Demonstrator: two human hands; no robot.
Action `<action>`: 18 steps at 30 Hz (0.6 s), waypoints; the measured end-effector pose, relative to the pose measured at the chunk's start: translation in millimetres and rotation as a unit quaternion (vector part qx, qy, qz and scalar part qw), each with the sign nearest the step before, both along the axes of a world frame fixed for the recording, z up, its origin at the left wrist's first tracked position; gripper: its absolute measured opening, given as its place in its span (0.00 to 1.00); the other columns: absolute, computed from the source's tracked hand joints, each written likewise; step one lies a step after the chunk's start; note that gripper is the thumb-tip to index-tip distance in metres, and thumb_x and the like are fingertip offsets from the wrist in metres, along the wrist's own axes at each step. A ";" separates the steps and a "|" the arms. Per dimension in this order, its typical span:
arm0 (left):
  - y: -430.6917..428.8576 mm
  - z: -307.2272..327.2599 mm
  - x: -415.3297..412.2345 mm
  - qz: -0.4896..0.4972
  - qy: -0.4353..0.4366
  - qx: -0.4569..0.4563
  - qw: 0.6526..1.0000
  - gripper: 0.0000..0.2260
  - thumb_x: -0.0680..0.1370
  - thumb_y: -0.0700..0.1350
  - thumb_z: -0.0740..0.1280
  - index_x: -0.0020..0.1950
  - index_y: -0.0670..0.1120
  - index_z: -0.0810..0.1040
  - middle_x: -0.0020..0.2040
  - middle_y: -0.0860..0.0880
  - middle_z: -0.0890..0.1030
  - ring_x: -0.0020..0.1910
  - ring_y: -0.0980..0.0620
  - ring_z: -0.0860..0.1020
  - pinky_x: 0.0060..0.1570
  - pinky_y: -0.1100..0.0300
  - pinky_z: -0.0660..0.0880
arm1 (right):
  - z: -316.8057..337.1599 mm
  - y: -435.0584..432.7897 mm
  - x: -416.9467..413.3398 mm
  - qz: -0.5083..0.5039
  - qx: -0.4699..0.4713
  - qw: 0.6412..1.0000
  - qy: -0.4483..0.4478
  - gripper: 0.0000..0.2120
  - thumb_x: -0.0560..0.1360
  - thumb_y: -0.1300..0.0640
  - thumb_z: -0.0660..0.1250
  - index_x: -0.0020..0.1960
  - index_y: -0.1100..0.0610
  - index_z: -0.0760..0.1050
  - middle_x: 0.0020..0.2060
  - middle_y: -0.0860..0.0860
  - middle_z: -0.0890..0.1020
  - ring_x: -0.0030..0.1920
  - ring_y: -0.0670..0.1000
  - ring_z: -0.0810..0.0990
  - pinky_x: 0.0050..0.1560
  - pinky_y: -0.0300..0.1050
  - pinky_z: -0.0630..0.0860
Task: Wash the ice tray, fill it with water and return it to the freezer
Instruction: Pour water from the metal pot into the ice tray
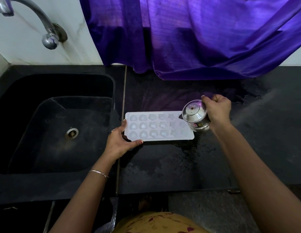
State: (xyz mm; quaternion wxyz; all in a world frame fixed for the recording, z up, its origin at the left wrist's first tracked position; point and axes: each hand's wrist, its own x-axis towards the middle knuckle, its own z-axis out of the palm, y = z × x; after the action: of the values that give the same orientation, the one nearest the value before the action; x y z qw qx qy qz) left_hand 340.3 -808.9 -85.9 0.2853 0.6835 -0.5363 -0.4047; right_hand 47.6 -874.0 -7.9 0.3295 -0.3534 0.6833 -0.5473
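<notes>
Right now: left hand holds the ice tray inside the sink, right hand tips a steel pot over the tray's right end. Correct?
One error: the ice tray is not in the sink but over the black counter to its right, as the head view shows. The rest stands: left hand holds the tray, right hand tips the steel pot over its right end.

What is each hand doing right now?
Left hand: holding the left end of the white plastic ice tray.
Right hand: holding a small shiny steel pot, tipped over the tray.
</notes>
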 end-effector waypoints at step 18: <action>-0.2 -3.1 1.4 0.004 0.004 -0.001 1.000 0.49 0.62 0.50 0.82 0.77 0.46 0.60 0.55 0.49 0.81 0.50 0.50 0.81 0.55 0.51 0.79 | 6.5 -2.4 14.3 0.014 0.001 0.996 -0.086 0.22 0.72 0.61 0.71 0.30 0.51 0.60 0.26 0.49 0.67 0.32 0.50 0.67 0.39 0.48 0.71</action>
State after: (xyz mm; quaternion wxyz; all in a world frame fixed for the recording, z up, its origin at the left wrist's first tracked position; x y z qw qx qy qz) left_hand 341.7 -809.1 -89.0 0.2899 0.6839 -0.5324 -0.4060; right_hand 61.9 -876.4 -1.4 0.3951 -0.3142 0.6481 -0.5702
